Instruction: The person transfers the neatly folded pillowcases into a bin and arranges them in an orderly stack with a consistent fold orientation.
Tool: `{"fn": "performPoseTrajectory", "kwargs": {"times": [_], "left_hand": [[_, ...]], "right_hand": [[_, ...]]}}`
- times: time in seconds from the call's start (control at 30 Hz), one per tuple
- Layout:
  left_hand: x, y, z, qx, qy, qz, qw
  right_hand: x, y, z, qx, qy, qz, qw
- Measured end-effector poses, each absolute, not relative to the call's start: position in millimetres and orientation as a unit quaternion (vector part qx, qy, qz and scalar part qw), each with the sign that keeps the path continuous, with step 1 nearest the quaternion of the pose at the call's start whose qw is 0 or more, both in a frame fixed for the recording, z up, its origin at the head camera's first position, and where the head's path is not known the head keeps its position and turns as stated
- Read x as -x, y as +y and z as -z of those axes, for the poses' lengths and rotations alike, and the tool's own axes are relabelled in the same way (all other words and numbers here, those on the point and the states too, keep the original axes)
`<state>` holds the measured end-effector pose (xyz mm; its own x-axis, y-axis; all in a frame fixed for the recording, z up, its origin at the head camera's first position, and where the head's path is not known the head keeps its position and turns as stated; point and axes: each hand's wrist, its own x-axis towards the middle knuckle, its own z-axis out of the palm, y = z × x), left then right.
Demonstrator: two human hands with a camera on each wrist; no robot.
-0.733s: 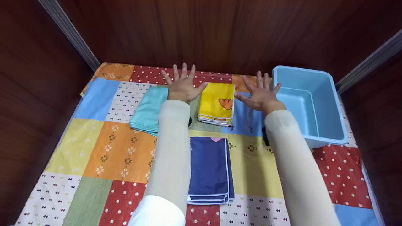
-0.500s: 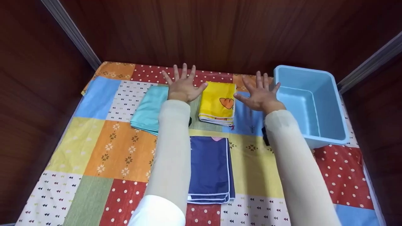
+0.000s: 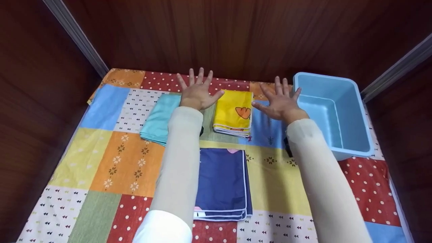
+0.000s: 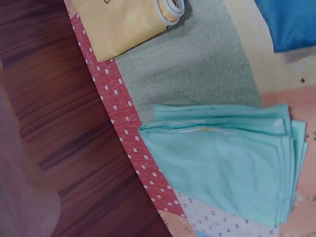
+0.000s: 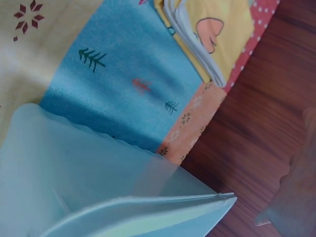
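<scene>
Both hands are held out above the table with fingers spread, holding nothing. In the head view my left hand [image 3: 197, 94] hovers between a folded teal cloth [image 3: 158, 118] and a folded yellow cloth [image 3: 233, 113] with an orange print. My right hand [image 3: 279, 104] is over the gap between the yellow cloth and a light blue plastic bin [image 3: 349, 118]. A folded navy cloth [image 3: 222, 182] with white edging lies nearer, partly hidden by the left forearm. The left wrist view shows the teal cloth [image 4: 222, 158] from above; the right wrist view shows the bin's rim [image 5: 148, 200].
A patchwork tablecloth [image 3: 131, 162] covers the table. Dark wooden panels [image 3: 216, 37] rise at the back and both sides, with metal strips [image 3: 76, 38] at the corners. The bin stands at the back right, close to the panel.
The left forearm has shifted slightly left, showing more of the navy cloth, and the right forearm slightly right. The view tilts a little. Both hands stay spread; the cloths and bin keep their places.
</scene>
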<state>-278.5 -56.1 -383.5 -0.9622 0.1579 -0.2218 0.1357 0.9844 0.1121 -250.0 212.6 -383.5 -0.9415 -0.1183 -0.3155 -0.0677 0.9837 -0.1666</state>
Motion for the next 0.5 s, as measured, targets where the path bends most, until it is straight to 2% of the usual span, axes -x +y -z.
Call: {"fn": "performPoseTrajectory", "kwargs": {"times": [0.5], "left_hand": [[282,-67,382,-0.136,0.984,-0.036,0.111]], "right_hand": [[246,224,380,0.099,0.983,0.059,0.145]]}}
